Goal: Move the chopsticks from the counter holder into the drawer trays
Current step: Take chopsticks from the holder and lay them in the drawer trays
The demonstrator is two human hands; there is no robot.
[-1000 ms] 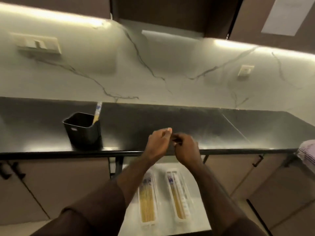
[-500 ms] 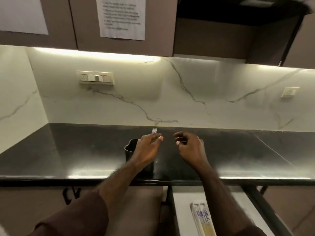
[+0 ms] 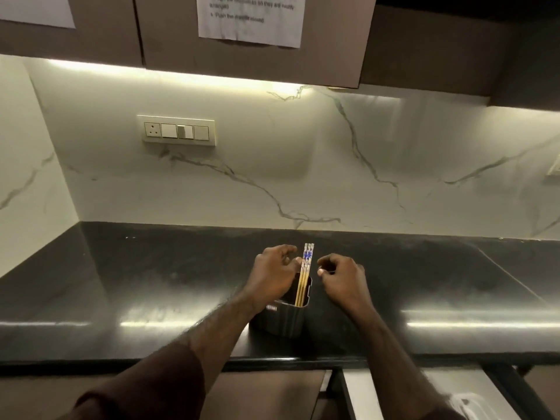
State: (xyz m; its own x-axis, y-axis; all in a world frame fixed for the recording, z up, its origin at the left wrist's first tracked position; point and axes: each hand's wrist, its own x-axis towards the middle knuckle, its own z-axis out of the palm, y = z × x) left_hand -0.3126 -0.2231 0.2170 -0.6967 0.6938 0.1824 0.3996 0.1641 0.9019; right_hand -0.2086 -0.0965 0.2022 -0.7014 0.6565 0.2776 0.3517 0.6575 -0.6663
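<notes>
A: What's in front of you, biggest first?

B: You face a white marble-patterned wall point(image 3: 272, 165) with grey veins, lit by a strip under the brown upper cabinets point(image 3: 100, 40). Below it runs your glossy black stone desk point(image 3: 151, 286). An open white drawer point(image 3: 360, 392) shows at the lower right, under the desk edge.

A: Any writing?

B: A white paper sheet point(image 3: 251, 25) taped to the cabinet; you can read "Push the", the rest is blurred. A cream switch plate point(image 3: 176, 130) sits on the wall.

A: And the task's things?

B: The black plastic holder point(image 3: 285, 319) stands near the desk's front edge, with three yellow chopsticks with blue-patterned tops point(image 3: 305, 274) upright in it.

A: Your hands?

B: Your left hand point(image 3: 272, 274) curls loosely, fingertips at the chopsticks; whether it grips them, I cannot tell. Your right hand point(image 3: 342, 278) is just beside them, fingers bent, holding nothing.
</notes>
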